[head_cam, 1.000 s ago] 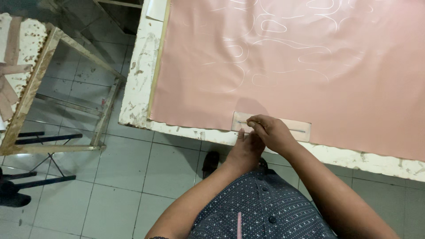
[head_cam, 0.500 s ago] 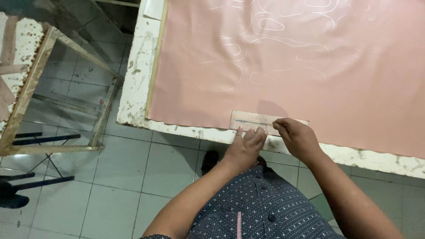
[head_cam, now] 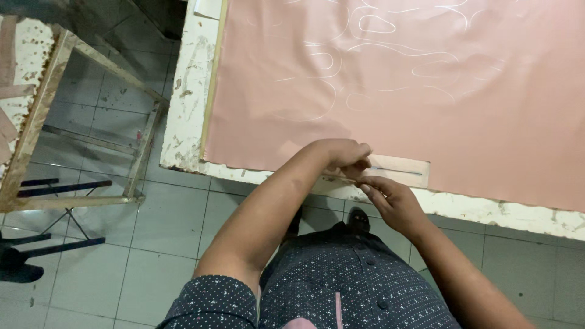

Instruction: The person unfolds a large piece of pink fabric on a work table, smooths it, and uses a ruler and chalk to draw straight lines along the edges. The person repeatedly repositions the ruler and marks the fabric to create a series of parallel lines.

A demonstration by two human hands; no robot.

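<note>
1. the landmark is the pale strip (head_cam: 399,170), a flat cream-coloured slat with a thin dark slot along its middle. it lies on the pink cloth (head_cam: 426,103) right at the near edge of the table (head_cam: 189,109), in front of the person.
2. the left hand (head_cam: 344,155) is curled into a loose fist over the left end of the strip, pressing down on it. whether the fingers pinch anything inside the fist, i cannot tell.
3. the right hand (head_cam: 390,198) sits just below the strip at the table's edge, fingertips narrowed together and touching the strip's near side; it looks like a fine pinch, but what it pinches is too small to see.
4. as a judgement: the strip looks light, thin and stiff, easy to slide on smooth cloth, so it is best held flat by its ends. the cloth looks soft, thin and a bit slippery, quick to wrinkle if dragged.
5. beyond the strip the cloth carries white looping chalk lines (head_cam: 378,24).
6. the table is white, chipped and stained along its rim.
7. left of the strip, past the table's corner, stands a worn wooden frame (head_cam: 42,116) on a grey tiled floor (head_cam: 170,231).
8. below the strip shows the person's dark dotted shirt (head_cam: 341,286).
</note>
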